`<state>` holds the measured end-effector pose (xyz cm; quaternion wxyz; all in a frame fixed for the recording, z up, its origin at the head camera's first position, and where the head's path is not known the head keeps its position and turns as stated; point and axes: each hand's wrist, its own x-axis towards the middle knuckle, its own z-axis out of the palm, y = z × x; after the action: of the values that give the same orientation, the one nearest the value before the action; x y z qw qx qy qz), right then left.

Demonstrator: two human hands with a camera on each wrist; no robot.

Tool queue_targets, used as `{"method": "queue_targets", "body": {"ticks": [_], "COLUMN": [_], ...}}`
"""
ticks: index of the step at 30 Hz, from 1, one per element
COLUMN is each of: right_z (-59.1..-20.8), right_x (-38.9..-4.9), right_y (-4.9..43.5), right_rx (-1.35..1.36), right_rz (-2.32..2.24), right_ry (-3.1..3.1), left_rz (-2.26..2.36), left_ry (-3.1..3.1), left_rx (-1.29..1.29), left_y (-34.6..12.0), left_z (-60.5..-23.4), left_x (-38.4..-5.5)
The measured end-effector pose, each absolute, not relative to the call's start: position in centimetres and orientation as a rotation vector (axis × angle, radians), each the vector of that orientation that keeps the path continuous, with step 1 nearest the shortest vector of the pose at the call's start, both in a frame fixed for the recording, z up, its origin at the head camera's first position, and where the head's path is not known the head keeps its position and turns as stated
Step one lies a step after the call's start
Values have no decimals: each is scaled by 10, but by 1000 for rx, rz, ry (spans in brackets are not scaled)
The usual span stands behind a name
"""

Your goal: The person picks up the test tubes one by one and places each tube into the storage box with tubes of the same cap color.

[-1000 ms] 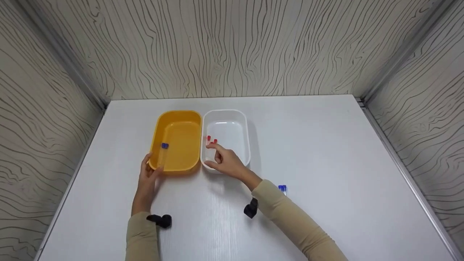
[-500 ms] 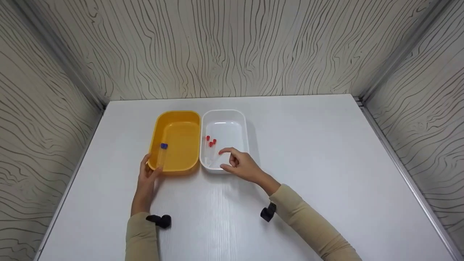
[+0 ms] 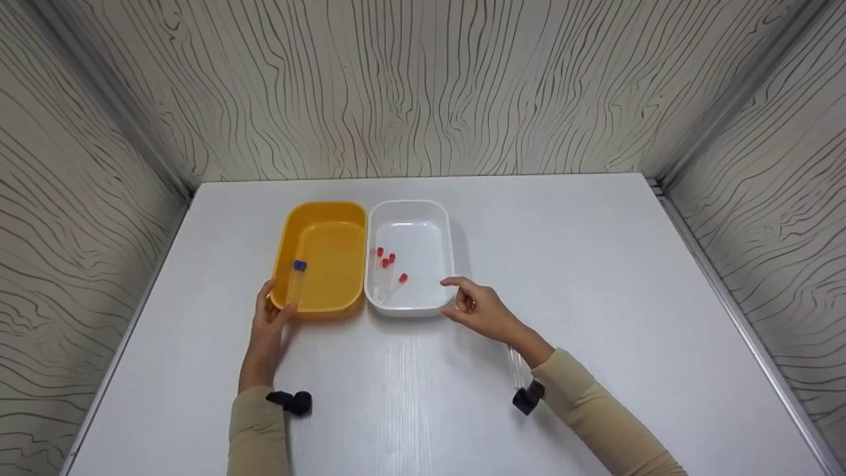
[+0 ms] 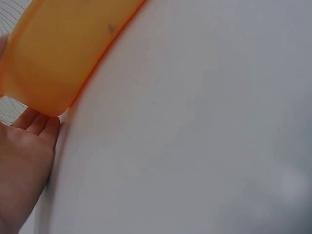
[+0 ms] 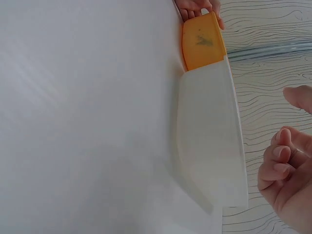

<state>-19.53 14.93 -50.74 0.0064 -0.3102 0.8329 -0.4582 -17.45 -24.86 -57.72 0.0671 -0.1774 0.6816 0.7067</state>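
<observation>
At the left, my left hand grips the near left corner of a yellow-orange tray, thumb at the rim. Two clear tubes with blue caps lie in that tray. Beside it stands a white tray holding several clear tubes with red caps. My right hand hovers at the white tray's near right corner, thumb and index finger spread apart with nothing between them. In the right wrist view, the other fingers are curled and the white tray's side is below the hand.
On the white table, clear tubes lie under my right wrist, their caps hidden by the arm. Wood-patterned panels enclose the table at the back and both sides.
My right hand has moved right, from over the white tray's left side to its right corner. It let go of a red-capped tube, now lying in the white tray. The left hand stays put.
</observation>
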Motion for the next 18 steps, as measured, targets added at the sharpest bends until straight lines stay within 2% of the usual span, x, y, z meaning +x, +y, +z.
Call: {"method": "queue_targets", "body": {"ticks": [11,18], "right_z": [-516,-536], "right_x": [-176,-169], "right_y": [178,198], "right_rx": [-757,-783], "right_rz": [-1297,-1296], "right_ry": [2597,2615], "left_rz": [2156,2178], "left_ry": [2017,2051], "left_rx": [-518,-462], "left_y": [-248,-248], "left_z": [-573,-574], "left_x": [-173,-173]}}
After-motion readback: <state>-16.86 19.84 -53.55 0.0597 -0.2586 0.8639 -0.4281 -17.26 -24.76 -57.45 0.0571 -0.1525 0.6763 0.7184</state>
